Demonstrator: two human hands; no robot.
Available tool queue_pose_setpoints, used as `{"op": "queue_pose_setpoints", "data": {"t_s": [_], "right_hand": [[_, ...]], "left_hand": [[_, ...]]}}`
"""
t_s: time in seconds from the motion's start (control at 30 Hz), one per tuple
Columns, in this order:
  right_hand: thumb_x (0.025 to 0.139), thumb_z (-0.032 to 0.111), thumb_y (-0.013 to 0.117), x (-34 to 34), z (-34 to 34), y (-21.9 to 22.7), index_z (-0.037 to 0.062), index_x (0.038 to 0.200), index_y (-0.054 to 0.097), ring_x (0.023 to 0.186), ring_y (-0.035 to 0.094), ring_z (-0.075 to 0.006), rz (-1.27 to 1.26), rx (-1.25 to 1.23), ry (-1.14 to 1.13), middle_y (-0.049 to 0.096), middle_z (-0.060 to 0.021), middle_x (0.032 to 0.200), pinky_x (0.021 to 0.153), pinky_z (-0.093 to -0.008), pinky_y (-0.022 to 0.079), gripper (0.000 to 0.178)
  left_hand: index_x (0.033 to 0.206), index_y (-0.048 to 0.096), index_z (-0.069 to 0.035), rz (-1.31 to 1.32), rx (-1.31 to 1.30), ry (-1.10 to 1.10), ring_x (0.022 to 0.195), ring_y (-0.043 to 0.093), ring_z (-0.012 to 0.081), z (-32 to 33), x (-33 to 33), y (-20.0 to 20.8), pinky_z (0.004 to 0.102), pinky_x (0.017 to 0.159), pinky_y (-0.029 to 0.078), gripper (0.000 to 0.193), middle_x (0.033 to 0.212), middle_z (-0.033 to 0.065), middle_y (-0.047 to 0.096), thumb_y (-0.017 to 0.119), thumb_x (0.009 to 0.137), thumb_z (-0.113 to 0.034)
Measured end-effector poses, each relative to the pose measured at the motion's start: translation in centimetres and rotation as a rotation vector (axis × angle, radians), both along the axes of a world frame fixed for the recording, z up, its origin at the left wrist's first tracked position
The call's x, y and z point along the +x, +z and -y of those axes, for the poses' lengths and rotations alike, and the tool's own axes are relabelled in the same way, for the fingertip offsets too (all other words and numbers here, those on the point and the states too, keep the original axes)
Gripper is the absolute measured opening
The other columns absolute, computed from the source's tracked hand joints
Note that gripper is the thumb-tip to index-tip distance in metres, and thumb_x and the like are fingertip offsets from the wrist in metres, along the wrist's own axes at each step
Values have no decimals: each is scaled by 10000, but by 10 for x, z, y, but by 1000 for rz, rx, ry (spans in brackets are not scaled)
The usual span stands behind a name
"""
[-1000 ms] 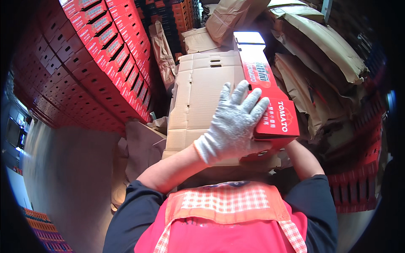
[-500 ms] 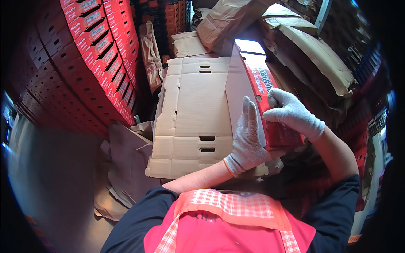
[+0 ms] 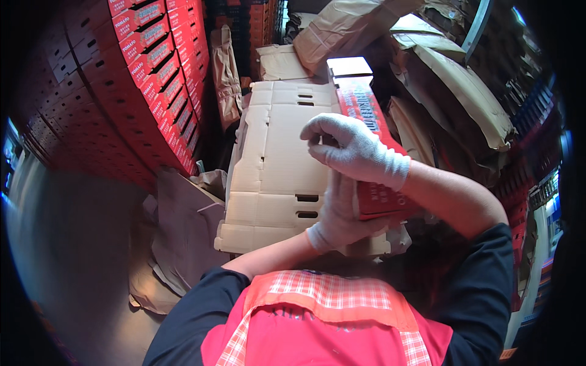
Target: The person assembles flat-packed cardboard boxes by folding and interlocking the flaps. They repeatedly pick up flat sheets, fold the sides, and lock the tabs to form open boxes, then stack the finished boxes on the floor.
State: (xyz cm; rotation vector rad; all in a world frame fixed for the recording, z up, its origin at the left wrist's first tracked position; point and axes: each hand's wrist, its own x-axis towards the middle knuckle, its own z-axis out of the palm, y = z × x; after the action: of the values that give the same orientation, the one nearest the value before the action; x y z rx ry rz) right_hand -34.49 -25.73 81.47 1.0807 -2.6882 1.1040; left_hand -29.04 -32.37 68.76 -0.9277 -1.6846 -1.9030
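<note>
A red printed carton [image 3: 366,113] stands on its narrow side, slanting toward me, its far end capped by a bright white flap. My left hand [image 3: 343,210], in a pale knit glove, grips its near lower end, with the palm against the left face and fingers passing under it. Over the carton's left edge hovers my gloved right hand [image 3: 354,149], its fingers curled in and nothing visible in them. It partly covers the carton and the left fingers. Beneath, to the left, lies a stack of flat tan cardboard blanks [image 3: 274,158] with slotted handle holes.
Tall stacks of red cartons [image 3: 146,67] rise at the left. Brown paper bundles [image 3: 332,33] lie behind the stack, and wrapped packs [image 3: 467,91] pile at the right. Loose brown paper sheets [image 3: 183,232] sit on the floor at left.
My right hand has left the carton's right side and swung left across its top, fingers still curled. The carton's near end and my left hand have shifted slightly left.
</note>
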Motion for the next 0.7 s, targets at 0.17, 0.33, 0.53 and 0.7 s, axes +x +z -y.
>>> {"op": "queue_pose_setpoints", "data": {"t_s": [0.17, 0.33, 0.53, 0.7], "right_hand": [[893, 85, 659, 4, 1, -7, 13, 1039, 660, 813, 592, -65, 23, -252, 239, 653, -45, 878, 740, -249, 510, 163], [765, 443, 787, 17, 0, -96, 38, 1361, 499, 1133, 590, -269, 85, 283, 95, 586, -178, 1244, 967, -392, 471, 776], [634, 351, 837, 55, 9, -188, 69, 1341, 490, 1047, 605, -293, -72, 538, -103, 613, -112, 1162, 859, -401, 464, 837], [608, 295, 856, 129, -31, -165, 96, 1223, 534, 933, 608, -283, -79, 409, -351, 615, -71, 1008, 785, -399, 446, 722]], "left_hand": [[1307, 568, -6, -269, -467, 239, 1299, 500, 429, 127, 4, -27, 510, 1091, 393, 675, 1347, 223, 568, 798, 695, -174], [1372, 492, 13, 425, -707, 434, 1273, 518, 410, 212, 52, -83, 418, 1071, 430, 680, 1367, 263, 529, 735, 797, -256], [1486, 328, 30, 347, -608, 520, 1341, 436, 424, 208, 59, -135, 440, 1138, 334, 840, 1453, 275, 430, 737, 846, -329], [1443, 397, 67, 434, -240, 60, 1303, 509, 297, 189, 51, -150, 391, 1110, 371, 620, 1406, 200, 525, 571, 989, -318]]}}
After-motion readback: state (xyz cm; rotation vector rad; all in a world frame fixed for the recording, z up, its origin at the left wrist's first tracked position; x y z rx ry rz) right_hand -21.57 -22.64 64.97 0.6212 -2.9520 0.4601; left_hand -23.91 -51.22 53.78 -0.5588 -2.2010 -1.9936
